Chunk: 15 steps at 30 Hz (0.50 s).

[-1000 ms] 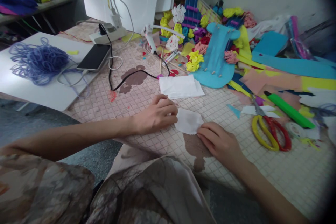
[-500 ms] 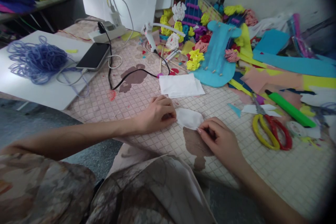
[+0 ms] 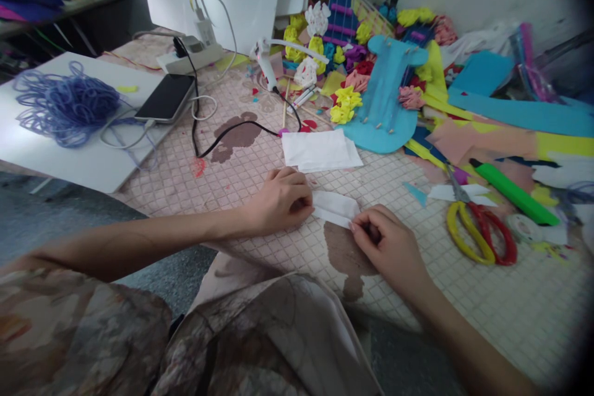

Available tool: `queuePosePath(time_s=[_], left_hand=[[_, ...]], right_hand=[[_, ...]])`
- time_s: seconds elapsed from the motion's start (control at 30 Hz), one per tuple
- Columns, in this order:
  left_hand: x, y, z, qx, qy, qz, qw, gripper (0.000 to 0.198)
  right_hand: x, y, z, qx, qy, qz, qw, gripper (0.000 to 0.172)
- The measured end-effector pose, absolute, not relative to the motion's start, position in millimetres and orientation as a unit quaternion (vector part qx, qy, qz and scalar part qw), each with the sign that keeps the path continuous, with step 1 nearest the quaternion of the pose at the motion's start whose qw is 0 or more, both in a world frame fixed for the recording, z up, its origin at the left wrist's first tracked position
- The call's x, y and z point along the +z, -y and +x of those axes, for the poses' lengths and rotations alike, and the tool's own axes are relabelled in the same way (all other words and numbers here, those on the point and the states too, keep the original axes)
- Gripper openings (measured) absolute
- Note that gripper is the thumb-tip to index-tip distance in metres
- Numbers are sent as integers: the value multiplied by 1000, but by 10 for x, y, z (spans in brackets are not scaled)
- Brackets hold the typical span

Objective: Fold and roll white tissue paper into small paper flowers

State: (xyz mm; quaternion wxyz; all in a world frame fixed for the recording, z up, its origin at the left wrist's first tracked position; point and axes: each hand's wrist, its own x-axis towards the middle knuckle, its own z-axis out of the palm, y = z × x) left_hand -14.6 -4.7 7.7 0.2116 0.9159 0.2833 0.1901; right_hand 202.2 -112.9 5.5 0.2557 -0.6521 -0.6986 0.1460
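Observation:
A small white tissue piece (image 3: 335,207) lies folded into a narrow strip on the checked tablecloth (image 3: 464,297). My left hand (image 3: 278,201) pinches its left end with curled fingers. My right hand (image 3: 392,247) pinches its right end, thumb against fingers. A stack of flat white tissue sheets (image 3: 320,151) lies just beyond my hands.
Yellow-and-red scissors (image 3: 480,232) and a green marker (image 3: 513,192) lie to the right. Coloured foam sheets, paper flowers (image 3: 344,105) and a blue guitar cut-out (image 3: 383,102) crowd the back right. A glue gun (image 3: 265,65), phone (image 3: 166,98), black cable and purple string tangle (image 3: 67,104) sit at the left.
The tissue piece lay as a flat wide shape; both hands have folded it over into a narrower strip. My right fingers went from flat to pinched.

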Motion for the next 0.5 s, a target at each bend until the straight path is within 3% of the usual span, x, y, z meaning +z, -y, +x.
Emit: queuePosePath(time_s=[0.5], left_hand=[[92, 54, -99, 178, -302, 919, 177, 10]], right_hand=[[57, 1087, 2008, 128, 702, -658, 239, 11]])
